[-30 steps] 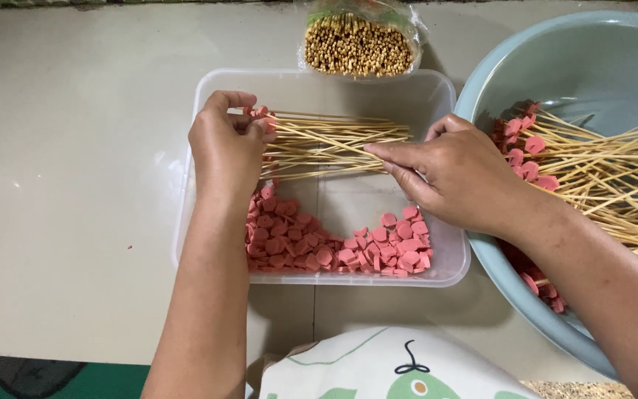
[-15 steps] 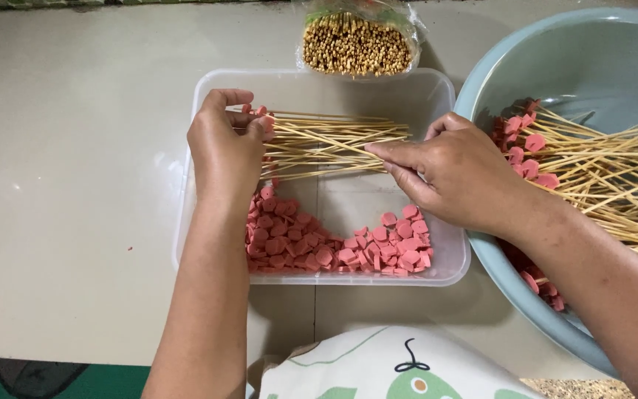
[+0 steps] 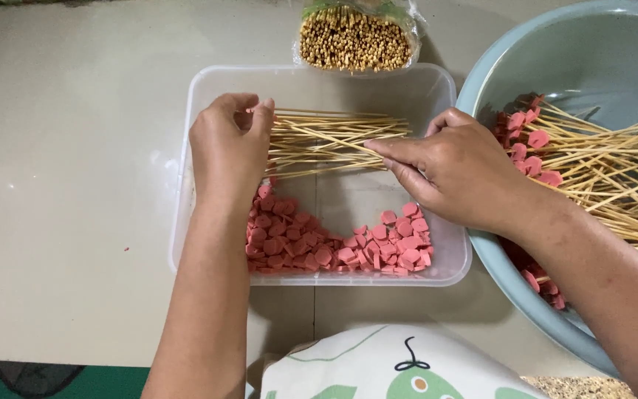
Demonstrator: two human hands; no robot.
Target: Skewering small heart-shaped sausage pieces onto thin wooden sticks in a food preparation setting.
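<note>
Two bare hands work over a clear plastic tub (image 3: 448,81) on a pale tabletop (image 3: 68,185), with a loose bundle of bamboo skewers (image 3: 326,137) stretched between them. The skewers lie with their long axis running side to side, from one hand across to the other. The left hand (image 3: 227,148) is curled over the left ends of the sticks, fingers bent around them in a loose grasp. The right hand (image 3: 455,166) lies flatter, its fingers extended and pressed together, the fingertips pinching one or two skewers at the bundle's right end; how many it holds cannot be told. Both hands touch the bundle, so neither is nearer. Just below the hands, toward the person, a heap of pink round sausage slices (image 3: 334,244) covers the near side of the tub. Beyond the hands, a clear bag of upright skewers (image 3: 354,37) stands at the tub's far edge. Beside the right wrist, a grey-blue basin (image 3: 592,52) holds finished skewers tipped with pink slices (image 3: 599,159), well apart from the left hand.
</note>
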